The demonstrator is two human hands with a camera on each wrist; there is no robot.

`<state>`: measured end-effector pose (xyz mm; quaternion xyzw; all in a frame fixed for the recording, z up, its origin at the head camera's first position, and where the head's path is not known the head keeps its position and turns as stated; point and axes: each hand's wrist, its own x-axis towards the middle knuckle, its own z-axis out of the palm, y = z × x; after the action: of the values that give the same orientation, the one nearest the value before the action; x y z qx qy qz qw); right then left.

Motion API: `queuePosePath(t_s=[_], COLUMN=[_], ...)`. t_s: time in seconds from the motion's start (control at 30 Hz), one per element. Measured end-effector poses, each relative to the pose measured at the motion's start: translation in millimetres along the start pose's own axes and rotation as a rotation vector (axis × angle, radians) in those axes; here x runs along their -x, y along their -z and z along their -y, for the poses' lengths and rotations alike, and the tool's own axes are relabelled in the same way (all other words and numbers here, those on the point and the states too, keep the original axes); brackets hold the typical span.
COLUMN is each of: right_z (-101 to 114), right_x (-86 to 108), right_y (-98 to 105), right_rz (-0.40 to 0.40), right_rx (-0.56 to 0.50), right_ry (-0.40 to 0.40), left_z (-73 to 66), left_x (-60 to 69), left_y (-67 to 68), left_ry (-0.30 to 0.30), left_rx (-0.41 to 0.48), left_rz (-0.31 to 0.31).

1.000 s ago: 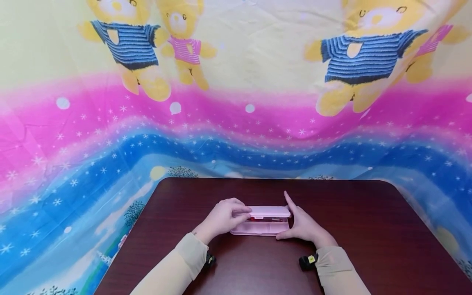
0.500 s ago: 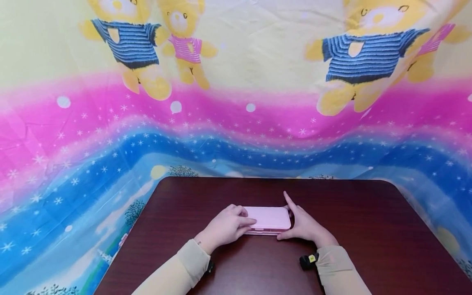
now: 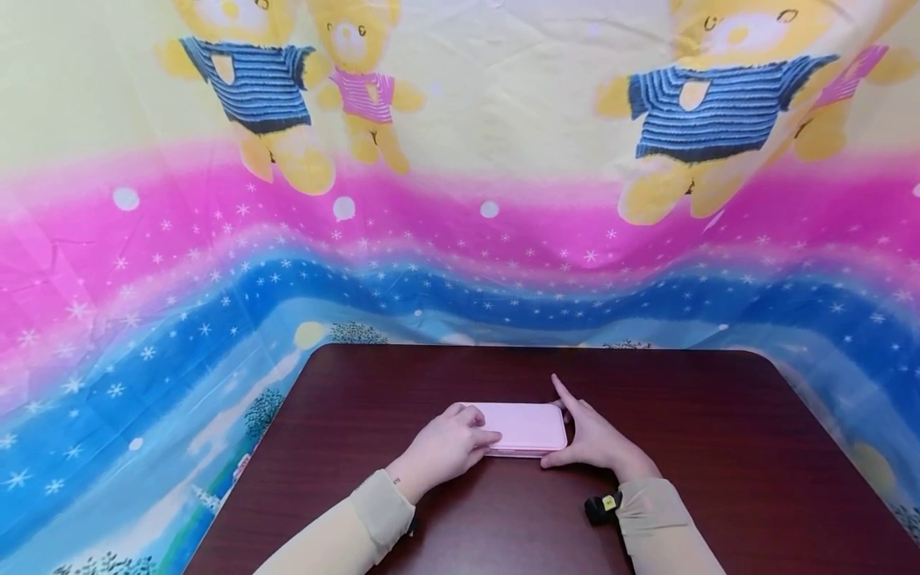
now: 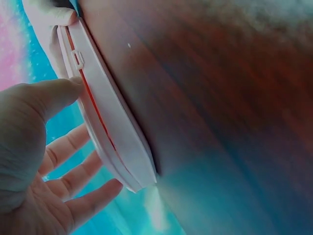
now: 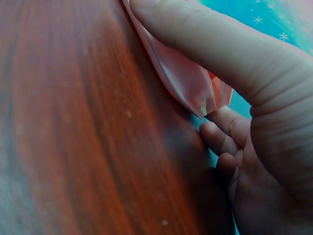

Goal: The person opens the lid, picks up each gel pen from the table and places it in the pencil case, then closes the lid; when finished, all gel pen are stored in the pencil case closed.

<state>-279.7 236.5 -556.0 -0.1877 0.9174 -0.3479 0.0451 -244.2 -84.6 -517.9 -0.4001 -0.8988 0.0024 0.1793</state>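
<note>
A pink pencil case [image 3: 528, 426] lies on the dark table, its lid lowered over the base. In the left wrist view a thin red line runs between lid and base, beside a small clasp [image 4: 77, 59]. My left hand [image 3: 446, 443] holds the lid at its left part, thumb at the front edge and fingers over the top. Around the right end my right hand [image 3: 592, 439] steadies the case, thumb along the front and index finger pointing up and away. In the right wrist view its other fingers [image 5: 217, 137] bend near the case's corner. The inside is hidden.
The reddish-brown table [image 3: 683, 415] has rounded far corners. Behind it hangs a cloth backdrop [image 3: 460, 208] printed with teddy bears and snowflakes. A black wrist camera [image 3: 600, 509] sits at the right cuff.
My left hand has brought the lid forward and down. The open gap that showed compartments and a pen-like item is now covered. The right hand has stayed nearly still.
</note>
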Motion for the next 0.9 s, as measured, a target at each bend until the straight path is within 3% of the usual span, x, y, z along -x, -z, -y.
queuePosePath(t_s=[0.33,0.63,0.9], right_z=[-0.9,-2.9,-2.5], right_x=[1.9,0.2,-1.0], right_y=[1.2,-0.2,0.2], right_rz=[0.043,0.025,0.017], right_rx=[0.024,0.026,0.041], right_ry=[-0.044,0.022,0.033], left_z=[-4.0,-3.8,-4.0], left_x=[-0.4,-0.2,-0.4], left_y=[1.2,1.6,-0.9], left_ry=[0.013,0.03,0.041], left_rx=[-0.054,-0.041,-0.037], left_rz=[0.04,0.027,0.039])
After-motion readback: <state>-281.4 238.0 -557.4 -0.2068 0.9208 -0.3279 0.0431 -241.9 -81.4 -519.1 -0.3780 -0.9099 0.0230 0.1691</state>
